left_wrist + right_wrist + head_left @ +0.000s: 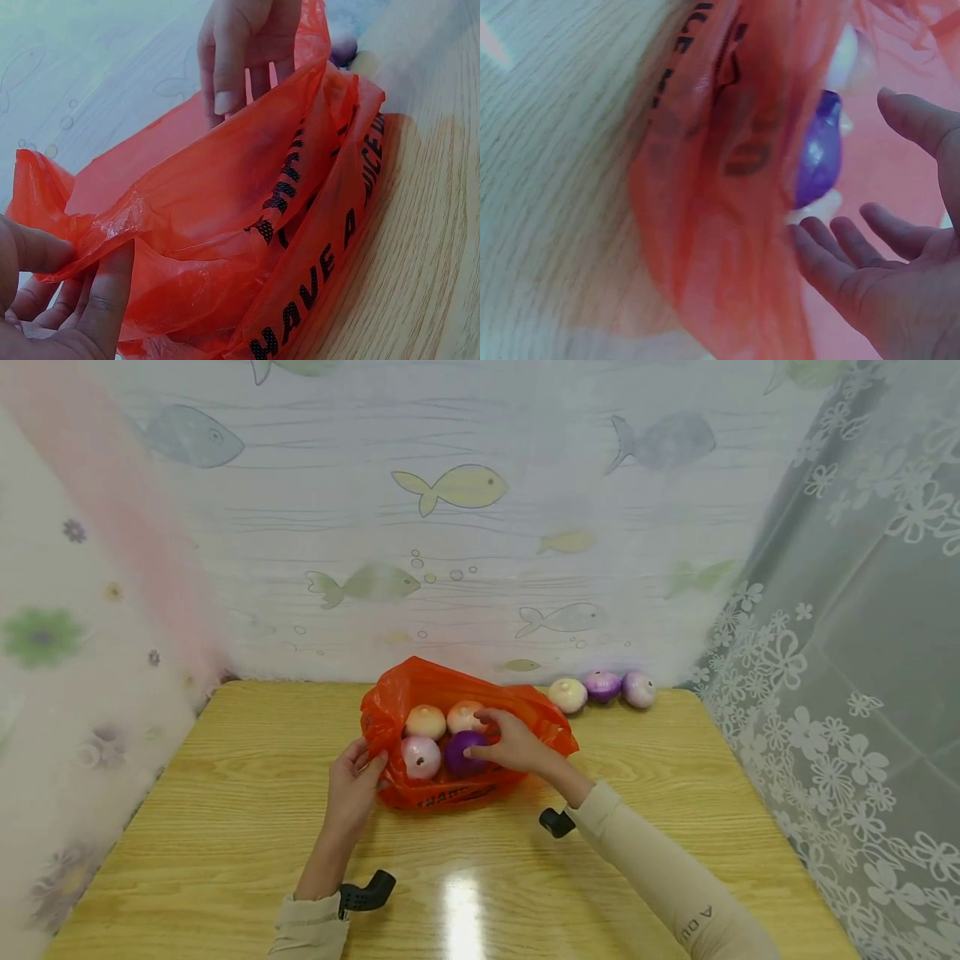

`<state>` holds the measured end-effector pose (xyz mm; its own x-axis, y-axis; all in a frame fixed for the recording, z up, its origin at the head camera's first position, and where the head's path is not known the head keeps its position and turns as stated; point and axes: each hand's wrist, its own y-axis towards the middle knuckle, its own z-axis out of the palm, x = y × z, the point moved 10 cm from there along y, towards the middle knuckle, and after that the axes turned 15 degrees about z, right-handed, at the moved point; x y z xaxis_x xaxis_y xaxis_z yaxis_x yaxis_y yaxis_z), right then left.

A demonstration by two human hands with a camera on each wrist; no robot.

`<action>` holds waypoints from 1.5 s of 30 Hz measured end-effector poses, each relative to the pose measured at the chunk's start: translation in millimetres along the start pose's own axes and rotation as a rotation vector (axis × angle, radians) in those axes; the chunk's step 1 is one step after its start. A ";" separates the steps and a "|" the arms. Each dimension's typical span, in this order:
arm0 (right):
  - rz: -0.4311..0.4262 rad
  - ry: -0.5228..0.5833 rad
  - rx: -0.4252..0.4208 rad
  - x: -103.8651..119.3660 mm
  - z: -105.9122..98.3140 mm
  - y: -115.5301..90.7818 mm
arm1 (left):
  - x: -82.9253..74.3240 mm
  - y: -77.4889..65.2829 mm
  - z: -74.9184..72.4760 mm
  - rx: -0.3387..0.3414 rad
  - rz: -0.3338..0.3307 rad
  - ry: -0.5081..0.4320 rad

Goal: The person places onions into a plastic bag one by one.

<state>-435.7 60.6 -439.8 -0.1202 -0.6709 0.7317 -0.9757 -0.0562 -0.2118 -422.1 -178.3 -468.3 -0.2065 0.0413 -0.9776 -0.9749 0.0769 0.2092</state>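
A: Where do we locate the purple onion?

B: We locate the purple onion (461,755) inside the red bag (393,689), in the front pair of four. A pinkish onion (421,757) sits at its left; two pale onions (425,723) sit behind.

A: How do we read the hands?

B: We see the left hand (355,781) pinching the bag's left edge between thumb and fingers. The right hand (512,742) is spread at the bag's mouth, thumb and fingers apart, just beside the purple onion. We cannot tell whether a fingertip touches it.

A: What carries the assembly?

B: We have a yellow wood-grain counter (247,777), its grain running mostly from side to side. A bright reflection (462,914) lies on its near part. Black lettering (309,277) runs along the bag's side.

A: What else do we note on that surface?

B: At the far edge, right of the bag, we count three more onions (602,686) in a row.

A: And the room?

B: We face a pale backdrop (300,535) printed with fish and bubbles. Flower prints cover the left side; at the right hangs a lace curtain (862,735) with white flowers.
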 end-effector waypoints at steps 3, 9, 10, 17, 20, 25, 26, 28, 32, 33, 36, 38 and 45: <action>-0.001 0.016 0.005 1.8 -4.6 -3.1 | -0.6 -0.3 0.8 0.003 0.000 0.002; -0.050 0.015 0.031 15.9 -16.5 -12.5 | -2.1 -0.9 1.9 0.002 -0.005 -0.007; -0.055 0.011 0.033 19.2 -20.2 -15.0 | -1.9 -1.0 1.9 0.001 -0.008 -0.006; -0.082 0.100 0.002 35.9 -66.4 -33.9 | -0.1 -0.3 0.8 0.003 -0.012 0.011; -0.101 0.182 -0.026 36.1 -92.0 -40.0 | 0.8 0.3 -0.4 0.001 -0.013 0.020; -0.129 0.296 -0.141 23.5 -138.2 -44.4 | 3.1 0.5 -0.7 0.009 -0.031 0.030; -0.134 0.309 -0.171 19.1 -147.0 -44.3 | 3.7 0.6 -0.8 0.010 -0.035 0.032; -0.133 0.313 -0.232 7.3 -163.2 -44.3 | 4.2 0.7 -0.7 0.009 -0.041 0.034; -0.116 0.310 -0.348 -21.4 -189.2 -42.7 | 3.8 0.6 -1.1 0.004 -0.041 0.030; -0.109 0.304 -0.375 -28.8 -194.4 -42.5 | 3.6 0.5 -1.1 0.004 -0.039 0.028; -0.093 0.315 -0.442 -50.2 -207.2 -41.0 | 3.7 0.4 -1.5 0.000 -0.037 0.022; -0.081 0.338 -0.482 -65.6 -214.4 -40.0 | 3.9 0.5 -1.8 -0.002 -0.037 0.024; -0.017 0.385 -0.562 -124.8 -226.1 -36.1 | 4.9 -0.3 -2.2 -0.010 -0.037 0.018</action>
<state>-426.9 313.5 -376.9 -0.0595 -0.3566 0.9324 -0.9126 0.3980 0.0939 -423.0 -180.4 -473.2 -0.1720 0.0206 -0.9849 -0.9825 0.0683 0.1731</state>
